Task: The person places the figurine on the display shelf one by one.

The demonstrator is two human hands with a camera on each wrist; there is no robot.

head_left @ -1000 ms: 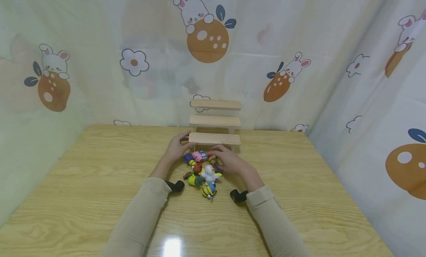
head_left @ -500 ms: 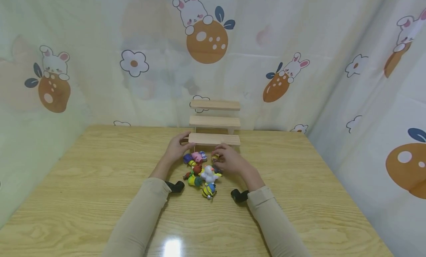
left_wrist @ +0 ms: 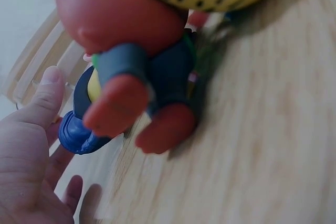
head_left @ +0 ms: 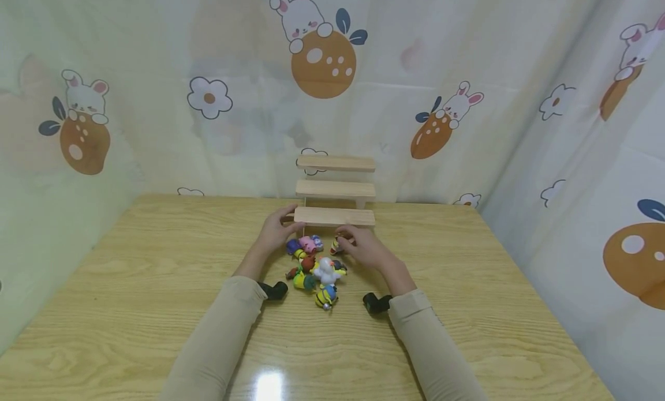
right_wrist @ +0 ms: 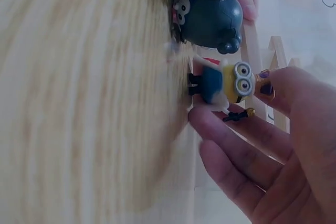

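My left hand is at the left end of the lowest step of a wooden three-step display stand, thumb in front and a finger behind. In the left wrist view its fingers are loosely extended, beside a blue-footed figure. My right hand holds a small minion figure with goggles, a crown and a tiny black-and-gold staff. The thumb touches the crown, and the fingers lie along its other side. Its black feet are at the tabletop. A dark teal round-eyed figure is beside it.
Between the arms lies a cluster of toy figures: a pink pig, a white bird-like one, a green-and-yellow one and a blue-and-yellow one nearest me. A patterned curtain hangs behind the wooden table.
My right hand has drawn the minion figure a little to the right, away from the cluster, and now it looks more upright. The left hand stays at the stand.
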